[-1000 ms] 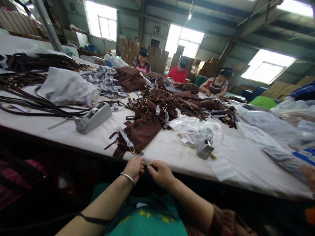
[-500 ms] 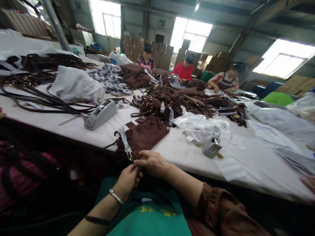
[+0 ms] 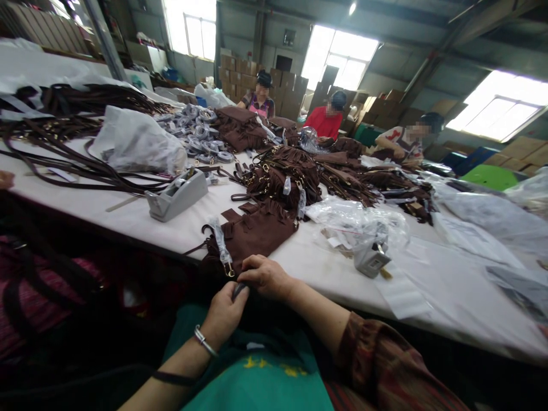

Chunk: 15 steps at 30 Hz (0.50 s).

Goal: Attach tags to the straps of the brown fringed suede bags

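At the table's front edge lies a brown fringed bag [image 3: 261, 231], with a plastic-wrapped strap end [image 3: 221, 242] and a gold clasp at its near left corner. My left hand [image 3: 225, 311] is closed on a small dark piece [image 3: 238, 290], thumb on top. Touching the same spot from the right, my right hand [image 3: 266, 278] has its fingers pinched together beside the bag's near corner; what it grips is too small to make out. A dark strap hangs across my left forearm.
A grey tape dispenser [image 3: 177, 196] stands left of the bag, another [image 3: 371, 260] to the right beside clear plastic bags [image 3: 355, 214]. Behind are piled brown bags [image 3: 285, 174], wrapped rings [image 3: 197, 134] and long straps [image 3: 81, 171]. Three people sit across the table [image 3: 317, 279].
My left thumb now lies along the dark piece, which shows more clearly between my hands. The view has shifted slightly. Across the table, the person at the right leans further forward.
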Each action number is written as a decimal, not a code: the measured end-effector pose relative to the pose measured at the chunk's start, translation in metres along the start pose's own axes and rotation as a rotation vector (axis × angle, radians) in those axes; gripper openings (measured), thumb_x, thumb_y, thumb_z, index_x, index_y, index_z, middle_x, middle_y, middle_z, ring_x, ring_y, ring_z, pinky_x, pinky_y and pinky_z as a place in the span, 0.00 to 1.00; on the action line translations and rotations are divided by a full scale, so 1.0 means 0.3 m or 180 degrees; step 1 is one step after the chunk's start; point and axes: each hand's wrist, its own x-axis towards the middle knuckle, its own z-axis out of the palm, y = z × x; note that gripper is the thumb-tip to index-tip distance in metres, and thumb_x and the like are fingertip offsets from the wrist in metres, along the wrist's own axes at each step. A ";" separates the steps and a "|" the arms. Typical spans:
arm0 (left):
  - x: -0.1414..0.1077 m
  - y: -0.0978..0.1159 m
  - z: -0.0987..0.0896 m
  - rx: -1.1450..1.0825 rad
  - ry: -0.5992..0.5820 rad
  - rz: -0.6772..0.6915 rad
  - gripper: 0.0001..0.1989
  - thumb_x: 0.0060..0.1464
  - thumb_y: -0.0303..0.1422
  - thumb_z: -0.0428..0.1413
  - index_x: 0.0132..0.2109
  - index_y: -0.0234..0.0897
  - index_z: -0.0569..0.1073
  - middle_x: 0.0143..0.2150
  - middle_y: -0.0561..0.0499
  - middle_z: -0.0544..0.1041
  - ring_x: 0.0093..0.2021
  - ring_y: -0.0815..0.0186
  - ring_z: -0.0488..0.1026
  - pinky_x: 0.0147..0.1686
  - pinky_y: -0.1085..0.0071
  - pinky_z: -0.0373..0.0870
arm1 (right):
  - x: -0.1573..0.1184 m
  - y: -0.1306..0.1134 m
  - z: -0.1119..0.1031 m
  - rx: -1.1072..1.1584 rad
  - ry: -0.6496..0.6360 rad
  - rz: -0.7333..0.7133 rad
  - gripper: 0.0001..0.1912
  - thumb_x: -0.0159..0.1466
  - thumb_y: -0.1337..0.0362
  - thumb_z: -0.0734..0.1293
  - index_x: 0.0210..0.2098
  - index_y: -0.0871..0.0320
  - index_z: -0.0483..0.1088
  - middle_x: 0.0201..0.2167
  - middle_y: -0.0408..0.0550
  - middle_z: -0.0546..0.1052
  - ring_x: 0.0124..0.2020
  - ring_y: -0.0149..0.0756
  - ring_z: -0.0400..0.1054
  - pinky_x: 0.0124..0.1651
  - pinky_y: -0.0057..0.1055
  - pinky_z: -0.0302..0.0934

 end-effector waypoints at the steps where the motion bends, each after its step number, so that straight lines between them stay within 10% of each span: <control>1: 0.000 -0.003 0.001 0.0097 0.0051 0.0078 0.11 0.50 0.42 0.55 0.28 0.39 0.70 0.22 0.54 0.69 0.25 0.67 0.64 0.26 0.73 0.58 | -0.001 -0.001 0.000 0.0033 0.0014 0.0032 0.12 0.61 0.67 0.66 0.43 0.51 0.76 0.46 0.48 0.71 0.43 0.35 0.65 0.47 0.30 0.60; 15: 0.012 -0.027 0.014 0.0048 -0.0030 -0.0245 0.23 0.48 0.55 0.52 0.26 0.39 0.68 0.19 0.57 0.62 0.21 0.69 0.58 0.21 0.73 0.54 | -0.065 -0.058 -0.112 0.0258 0.0076 0.0374 0.21 0.61 0.67 0.65 0.54 0.54 0.68 0.50 0.51 0.71 0.47 0.35 0.68 0.49 0.27 0.62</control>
